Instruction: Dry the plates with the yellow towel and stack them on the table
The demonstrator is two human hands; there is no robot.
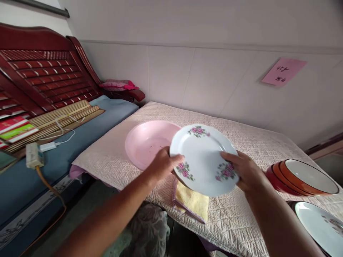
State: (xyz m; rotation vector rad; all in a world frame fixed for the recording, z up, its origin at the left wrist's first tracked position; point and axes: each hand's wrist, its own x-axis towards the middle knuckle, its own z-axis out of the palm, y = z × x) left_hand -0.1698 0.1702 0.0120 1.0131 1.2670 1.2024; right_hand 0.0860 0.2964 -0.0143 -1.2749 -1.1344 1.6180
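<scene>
A white plate (202, 160) with pink rose sprays is held tilted above the cloth-covered table. My left hand (166, 162) grips its left rim, thumb on the upper face. On the opposite side my right hand (245, 167) pinches the rim, thumb on top. The fingers under the plate are hidden, and I cannot tell whether more than one plate is in the grip. Just below lies a folded yellow cloth (191, 200) with a purple edge, partly covered by the plate. Behind my left hand stands a pink basin (139, 142) with a few dark specks inside.
Nested orange bowls (291, 178) stand at the right, with other plates (318, 221) in front of them. A quilted cover (112, 157) lies over the table. A wooden bench (48, 71) with a blue cushion and a power strip (34, 155) is at the left.
</scene>
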